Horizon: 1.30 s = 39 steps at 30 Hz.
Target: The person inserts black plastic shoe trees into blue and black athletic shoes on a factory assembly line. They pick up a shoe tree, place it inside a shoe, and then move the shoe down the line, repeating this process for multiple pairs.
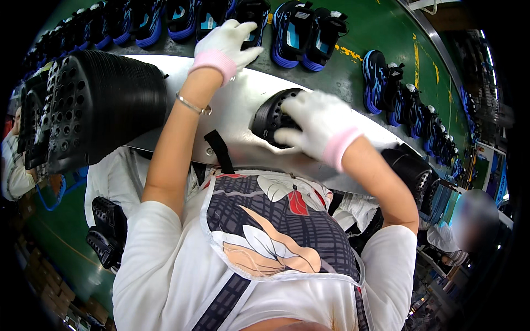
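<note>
Your left hand (226, 47), fingers spread, is by a shoe (254, 11); stray contact could nudge it. Your right hand (324, 122) is over the black perforated piece (265, 117) on the metal bench (237, 107); can't tell if clamped. Loose hold might slip.

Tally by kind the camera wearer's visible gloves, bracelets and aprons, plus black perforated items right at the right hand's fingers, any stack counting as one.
White gloves: 2
Bracelet: 1
Patterned apron: 1
Black perforated item: 1
Total: 5
</note>
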{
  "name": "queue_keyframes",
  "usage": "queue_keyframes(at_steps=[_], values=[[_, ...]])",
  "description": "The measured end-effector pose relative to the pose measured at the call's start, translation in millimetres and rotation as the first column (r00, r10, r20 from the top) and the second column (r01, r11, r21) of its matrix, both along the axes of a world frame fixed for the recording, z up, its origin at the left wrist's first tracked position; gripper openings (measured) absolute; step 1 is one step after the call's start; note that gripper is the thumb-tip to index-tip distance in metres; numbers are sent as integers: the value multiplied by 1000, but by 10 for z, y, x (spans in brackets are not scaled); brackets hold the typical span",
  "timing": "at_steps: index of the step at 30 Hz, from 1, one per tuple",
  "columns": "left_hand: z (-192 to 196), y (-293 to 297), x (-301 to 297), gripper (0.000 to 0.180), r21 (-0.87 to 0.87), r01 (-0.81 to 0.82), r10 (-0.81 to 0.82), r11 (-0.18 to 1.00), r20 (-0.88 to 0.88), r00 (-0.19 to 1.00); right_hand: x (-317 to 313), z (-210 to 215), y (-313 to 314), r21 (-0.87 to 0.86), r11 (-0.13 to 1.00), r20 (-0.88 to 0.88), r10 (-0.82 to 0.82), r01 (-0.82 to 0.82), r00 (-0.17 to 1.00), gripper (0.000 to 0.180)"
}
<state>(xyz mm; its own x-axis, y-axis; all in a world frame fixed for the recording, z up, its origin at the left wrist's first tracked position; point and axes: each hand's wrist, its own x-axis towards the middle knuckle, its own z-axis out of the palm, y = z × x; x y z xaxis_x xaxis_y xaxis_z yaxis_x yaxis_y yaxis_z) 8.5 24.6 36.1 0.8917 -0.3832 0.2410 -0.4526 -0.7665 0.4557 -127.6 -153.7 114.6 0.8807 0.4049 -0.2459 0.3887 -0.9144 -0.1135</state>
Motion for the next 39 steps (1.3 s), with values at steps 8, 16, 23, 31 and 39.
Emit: queue_keyframes(at_steps=[8, 16, 23, 31, 39], values=[[39, -46, -400, 41, -280, 81, -112, 956, -100, 989, -376, -394, 22, -83, 996, 215, 33, -16, 976, 26], [129, -85, -611, 47, -570, -21, -366, 821, -556, 746, -502, 90, -28, 49, 999, 213, 5, -16, 977, 29], [269, -273, -802, 51, -802, -465, -846, 375, -501, 181, -516, 337, -80, 281, 953, 451, -30, -110, 892, 25], [173, -347, -723, 30, -914, -400, -716, 66, -323, 619, -287, 168, -159, 542, 806, 64, -319, 235, 946, 48], [157, -434, -599, 12, -928, -372, -481, 40, -344, 807, 35, 30, -86, 600, 719, -68, -392, 351, 918, 44]])
